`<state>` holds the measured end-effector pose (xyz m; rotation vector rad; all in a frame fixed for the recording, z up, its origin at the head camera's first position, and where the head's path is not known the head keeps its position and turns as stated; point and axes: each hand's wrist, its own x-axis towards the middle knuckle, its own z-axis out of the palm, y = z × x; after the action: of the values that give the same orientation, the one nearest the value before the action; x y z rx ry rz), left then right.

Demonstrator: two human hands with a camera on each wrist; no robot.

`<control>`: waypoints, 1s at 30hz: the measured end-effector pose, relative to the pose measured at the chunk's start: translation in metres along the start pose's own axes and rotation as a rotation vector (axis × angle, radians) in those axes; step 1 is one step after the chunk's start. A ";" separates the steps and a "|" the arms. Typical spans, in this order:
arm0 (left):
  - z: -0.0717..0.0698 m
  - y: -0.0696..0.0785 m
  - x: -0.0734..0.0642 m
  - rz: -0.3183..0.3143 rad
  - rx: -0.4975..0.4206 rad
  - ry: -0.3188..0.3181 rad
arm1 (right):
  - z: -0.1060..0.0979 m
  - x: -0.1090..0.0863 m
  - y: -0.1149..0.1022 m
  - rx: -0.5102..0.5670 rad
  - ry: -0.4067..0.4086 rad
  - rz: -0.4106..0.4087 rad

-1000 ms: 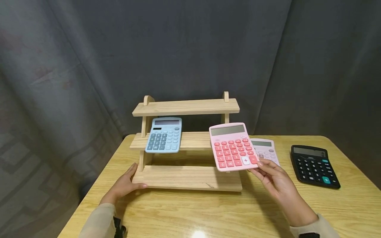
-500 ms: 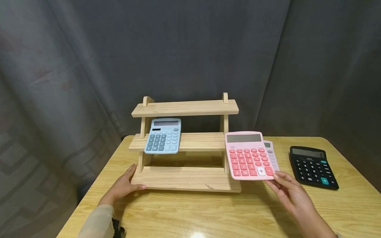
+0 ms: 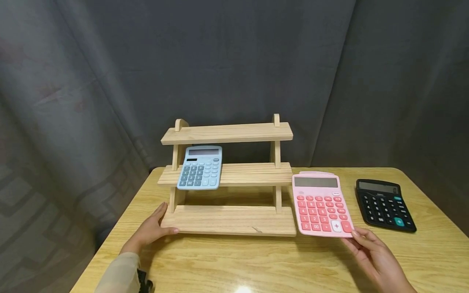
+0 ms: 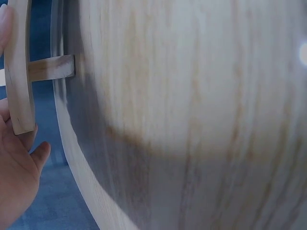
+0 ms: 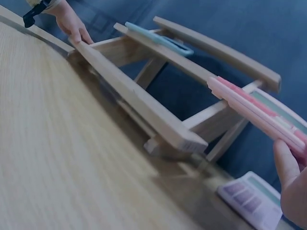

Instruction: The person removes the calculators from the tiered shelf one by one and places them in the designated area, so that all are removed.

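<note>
The right hand (image 3: 377, 256) is pinching the pink calculator (image 3: 322, 204) by its corner — raised near the pale calculator (image 5: 254, 197) — while the left hand (image 3: 148, 232) is gripping the wooden rack (image 3: 253, 174).

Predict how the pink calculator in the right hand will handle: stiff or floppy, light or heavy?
Probably stiff: the pink calculator shows no sag though held near one corner. Likely light, since the right hand alone supports it. It may twist, gripped off-centre.
</note>
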<state>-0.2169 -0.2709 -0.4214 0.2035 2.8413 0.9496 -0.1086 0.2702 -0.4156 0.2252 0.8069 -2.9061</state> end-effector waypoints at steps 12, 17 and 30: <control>0.000 0.001 -0.001 0.003 0.002 -0.003 | -0.035 -0.008 0.000 -0.036 0.161 0.034; 0.000 0.001 -0.001 0.005 0.005 -0.002 | -0.046 -0.009 0.003 -0.091 0.266 0.064; -0.003 0.004 -0.002 -0.001 0.007 -0.012 | -0.071 -0.015 0.012 -0.011 0.503 0.126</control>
<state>-0.2146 -0.2695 -0.4165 0.2076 2.8336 0.9357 -0.0838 0.2978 -0.4796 0.9938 0.8301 -2.7506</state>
